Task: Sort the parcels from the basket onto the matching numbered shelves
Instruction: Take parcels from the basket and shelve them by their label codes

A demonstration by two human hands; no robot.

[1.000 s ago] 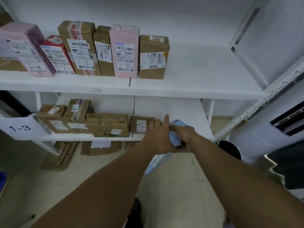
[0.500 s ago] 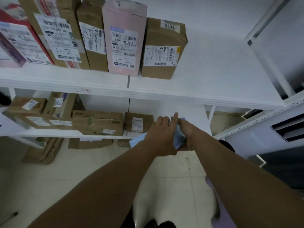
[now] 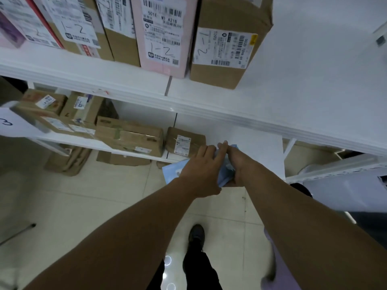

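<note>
Shelves nearer than before, left hand and right hand both gripping blue parcel at lower shelf

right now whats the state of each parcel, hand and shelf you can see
blue soft parcel: gripped by both hands at the lower shelf edge
left hand: closed on it
right hand: closed on it
small brown box: resting on lower shelf
pink box: upright on upper shelf

My arms, legs, shoe
Both forearms bare, no sleeves/watch. Dark trousers, dark shoe; lilac fabric under my rt arm.
</note>
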